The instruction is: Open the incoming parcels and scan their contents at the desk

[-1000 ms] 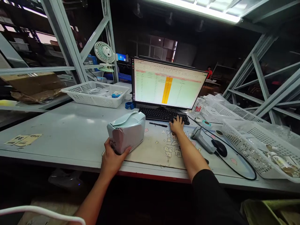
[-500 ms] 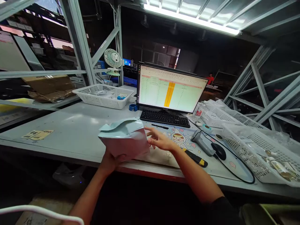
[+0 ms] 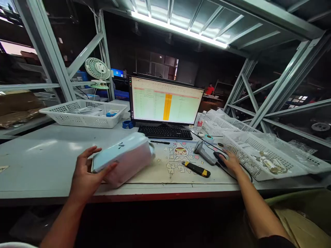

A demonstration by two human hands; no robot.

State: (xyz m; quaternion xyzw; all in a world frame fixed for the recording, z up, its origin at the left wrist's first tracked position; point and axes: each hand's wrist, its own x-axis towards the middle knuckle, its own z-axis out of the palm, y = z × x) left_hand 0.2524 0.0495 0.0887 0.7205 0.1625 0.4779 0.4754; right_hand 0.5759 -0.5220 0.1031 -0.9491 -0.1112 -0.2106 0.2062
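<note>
My left hand [image 3: 86,175] grips one end of a box-shaped parcel [image 3: 129,156], thumb on the near side and fingers at the far side. The parcel is pale blue on top with a black scrawled mark, and pinkish on its near face. It is tilted over the front of the desk mat [image 3: 160,174], its right end crumpled. My right hand [image 3: 232,162] lies over the black computer mouse [image 3: 219,158], fingers on it. Left of the mouse lies a grey barcode scanner [image 3: 205,154]. A black and yellow utility knife [image 3: 196,169] rests on the mat.
A monitor [image 3: 165,101] with a spreadsheet stands behind a black keyboard [image 3: 165,132]. A white basket [image 3: 85,119] and a blue tape roll [image 3: 127,124] sit at the left. More white baskets [image 3: 253,151] line the right side. A pen [image 3: 159,142] lies below the keyboard.
My right hand has left the parcel and moved right onto the mouse. The parcel has been turned, showing its marked blue face. The view has swung right.
</note>
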